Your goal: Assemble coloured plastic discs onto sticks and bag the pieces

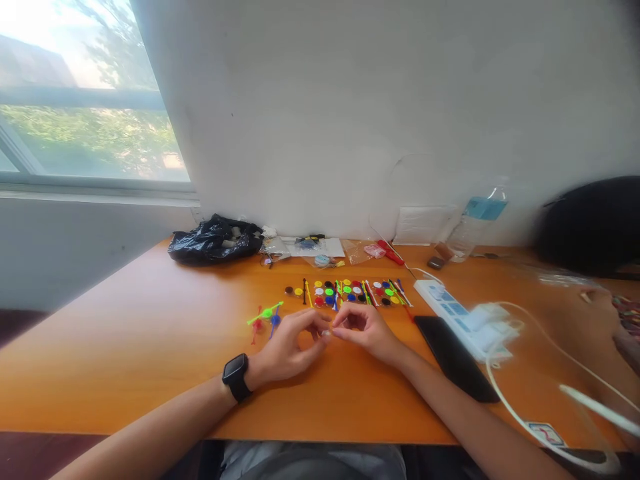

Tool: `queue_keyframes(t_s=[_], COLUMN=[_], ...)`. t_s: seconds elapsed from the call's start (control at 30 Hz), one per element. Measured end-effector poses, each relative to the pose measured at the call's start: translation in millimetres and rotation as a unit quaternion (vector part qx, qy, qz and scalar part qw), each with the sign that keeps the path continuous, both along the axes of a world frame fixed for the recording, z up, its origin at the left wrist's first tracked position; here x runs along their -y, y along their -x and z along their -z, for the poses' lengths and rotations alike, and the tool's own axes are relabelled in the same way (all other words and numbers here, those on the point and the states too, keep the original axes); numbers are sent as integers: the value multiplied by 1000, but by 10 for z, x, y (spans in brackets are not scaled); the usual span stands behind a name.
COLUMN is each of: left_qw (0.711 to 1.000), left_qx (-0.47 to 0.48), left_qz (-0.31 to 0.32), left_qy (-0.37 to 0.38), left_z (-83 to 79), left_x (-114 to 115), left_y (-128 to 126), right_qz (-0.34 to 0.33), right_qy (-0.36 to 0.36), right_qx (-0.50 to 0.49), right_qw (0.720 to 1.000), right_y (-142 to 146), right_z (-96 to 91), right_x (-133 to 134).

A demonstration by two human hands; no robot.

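My left hand [293, 343], with a black watch on the wrist, pinches a small whitish piece [326, 333] between thumb and fingers. Close beside it, my right hand [367, 328] is closed in a pinch; its fingertips are near the piece, and whether they hold anything is too small to tell. Just beyond both hands lie rows of small coloured discs [319, 302] and thin arrow-shaped plastic sticks [304, 292]. Left of my left hand rest arrow spinners: a green one [269, 313], a blue one [275, 321] and a red one [257, 325].
A black phone [453, 357] and a white power strip [453, 313] with cables lie to the right. Against the wall are a black plastic bag [215, 241], a red-handled screwdriver [391, 252] and a bottle [475, 223]. Another person's hand [597, 310] is at far right.
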State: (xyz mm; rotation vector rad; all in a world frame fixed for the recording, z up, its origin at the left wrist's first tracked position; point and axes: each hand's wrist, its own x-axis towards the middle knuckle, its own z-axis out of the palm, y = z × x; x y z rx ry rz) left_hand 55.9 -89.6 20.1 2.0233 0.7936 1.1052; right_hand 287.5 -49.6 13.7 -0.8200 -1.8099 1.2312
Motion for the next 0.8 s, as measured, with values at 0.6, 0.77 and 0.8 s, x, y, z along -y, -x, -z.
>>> queue_keyframes(t_s=[0.6,0.77,0.8], left_qw=[963,963,963], left_qx=[190,186,186], left_qz=[-9,-37,-37], left_qy=[191,190,191], left_z=[8,-7,-7], left_x=[-73,-80,-81], left_y=[-41,-22,-25], right_qz=[49,-91,-80], right_qy=[-136,7,3], right_qx=[-4,-6,-18], right_qw=[990,996,997], right_y=[-53,-92,-95], right_z=[16,117,123], right_x=[97,43,30])
